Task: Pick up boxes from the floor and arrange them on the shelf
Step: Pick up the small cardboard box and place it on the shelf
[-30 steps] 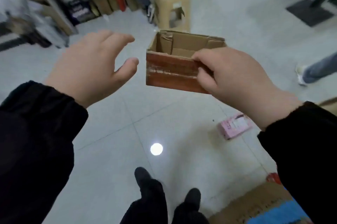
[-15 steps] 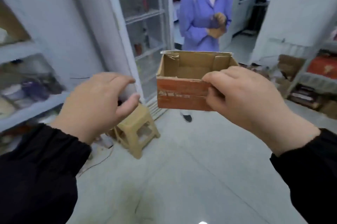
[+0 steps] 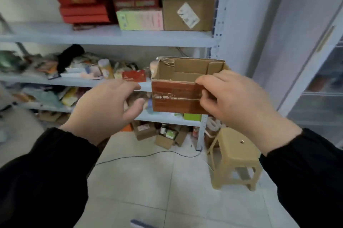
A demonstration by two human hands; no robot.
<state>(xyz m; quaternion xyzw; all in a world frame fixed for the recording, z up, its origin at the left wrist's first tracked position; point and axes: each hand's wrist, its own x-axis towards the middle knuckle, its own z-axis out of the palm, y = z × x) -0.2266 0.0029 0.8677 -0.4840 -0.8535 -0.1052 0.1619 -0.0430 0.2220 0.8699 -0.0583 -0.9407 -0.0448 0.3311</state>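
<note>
An open-topped cardboard box (image 3: 174, 96) with a reddish-brown front hangs in the air at chest height. My right hand (image 3: 233, 101) grips its near right wall, fingers curled over the rim. Just left of the box hovers my left hand (image 3: 107, 109), fingers relaxed and holding nothing. Behind both stands the white metal shelf (image 3: 111, 36). Its upper board carries red, green and brown boxes (image 3: 187, 14) packed to the right, with bare board at the left. The middle board is cluttered with small items.
A tan plastic stool (image 3: 235, 155) stands on the tiled floor at the right, beside the shelf post. Small cardboard boxes (image 3: 163, 135) lie on the floor under the lowest board. A thin cable (image 3: 141, 156) runs across the tiles. A glass-door cabinet (image 3: 323, 83) is at far right.
My view has swung from the floor, past a person in blue, to face the shelf. The box stays in my right hand; my left hand stays beside it, holding nothing.
</note>
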